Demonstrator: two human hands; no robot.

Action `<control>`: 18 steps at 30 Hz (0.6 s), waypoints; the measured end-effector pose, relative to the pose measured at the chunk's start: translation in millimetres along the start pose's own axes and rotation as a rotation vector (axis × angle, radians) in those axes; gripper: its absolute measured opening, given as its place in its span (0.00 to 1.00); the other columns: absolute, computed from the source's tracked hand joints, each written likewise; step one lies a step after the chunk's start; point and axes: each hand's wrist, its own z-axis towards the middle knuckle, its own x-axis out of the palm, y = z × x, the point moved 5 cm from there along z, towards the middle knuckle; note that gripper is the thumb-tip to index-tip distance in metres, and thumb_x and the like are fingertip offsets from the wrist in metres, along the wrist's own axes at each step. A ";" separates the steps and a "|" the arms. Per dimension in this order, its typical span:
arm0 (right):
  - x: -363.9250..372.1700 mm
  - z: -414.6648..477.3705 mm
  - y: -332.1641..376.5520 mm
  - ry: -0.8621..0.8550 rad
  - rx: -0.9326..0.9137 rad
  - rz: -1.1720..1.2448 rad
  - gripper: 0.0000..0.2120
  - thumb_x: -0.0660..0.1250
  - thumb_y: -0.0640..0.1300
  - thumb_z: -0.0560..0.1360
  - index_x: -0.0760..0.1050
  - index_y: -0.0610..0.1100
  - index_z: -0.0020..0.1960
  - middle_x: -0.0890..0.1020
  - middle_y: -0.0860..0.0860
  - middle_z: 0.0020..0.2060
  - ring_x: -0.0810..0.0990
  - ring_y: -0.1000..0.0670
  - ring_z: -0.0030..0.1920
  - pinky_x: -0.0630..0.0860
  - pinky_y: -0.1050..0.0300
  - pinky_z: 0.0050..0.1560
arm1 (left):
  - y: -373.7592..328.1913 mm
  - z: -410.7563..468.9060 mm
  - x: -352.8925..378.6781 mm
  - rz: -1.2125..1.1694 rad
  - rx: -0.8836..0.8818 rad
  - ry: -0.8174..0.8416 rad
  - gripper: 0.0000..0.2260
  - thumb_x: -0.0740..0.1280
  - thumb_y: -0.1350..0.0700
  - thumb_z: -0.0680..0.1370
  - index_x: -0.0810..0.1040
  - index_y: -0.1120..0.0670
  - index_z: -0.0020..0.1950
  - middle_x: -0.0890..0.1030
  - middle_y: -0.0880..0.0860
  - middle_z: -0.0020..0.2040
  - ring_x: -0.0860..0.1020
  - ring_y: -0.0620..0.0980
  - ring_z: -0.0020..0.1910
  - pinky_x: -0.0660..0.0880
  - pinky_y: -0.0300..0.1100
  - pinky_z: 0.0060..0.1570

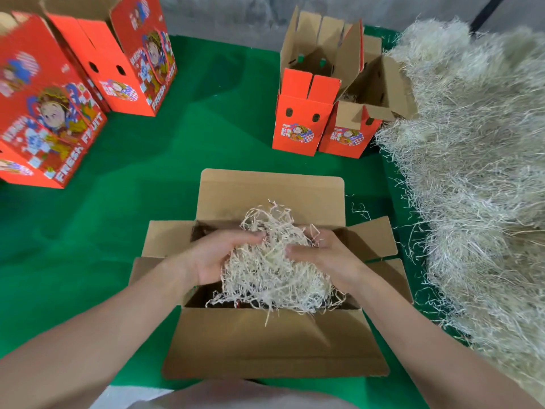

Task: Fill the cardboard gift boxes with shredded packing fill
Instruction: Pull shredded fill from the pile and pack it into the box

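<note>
Left hand [218, 258] and right hand [327, 255] grip the shredded fill [271, 267], I'd fluff it evenly into the gift box [274, 343] underneath.

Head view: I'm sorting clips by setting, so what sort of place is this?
Likely a gift-box packing station: red printed fruit boxes on green cloth, a large heap of shredded fill, and an open cardboard box with a wad of fill.

"FRESH FRUIT" in white on the red gift boxes [44, 119] at left.

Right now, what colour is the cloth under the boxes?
The cloth is plain green; the head view shows it best.
</note>
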 end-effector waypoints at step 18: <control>-2.6 -7.9 2.1 -0.121 0.002 -0.215 0.16 0.73 0.47 0.69 0.65 0.51 0.45 0.70 0.60 0.42 0.74 0.63 0.44 0.70 0.69 0.43 | -1.1 -1.6 -1.8 0.227 -0.015 -0.050 0.54 0.77 0.46 0.55 0.53 0.55 0.75 0.57 0.54 0.75 0.57 0.53 0.73 0.54 0.54 0.69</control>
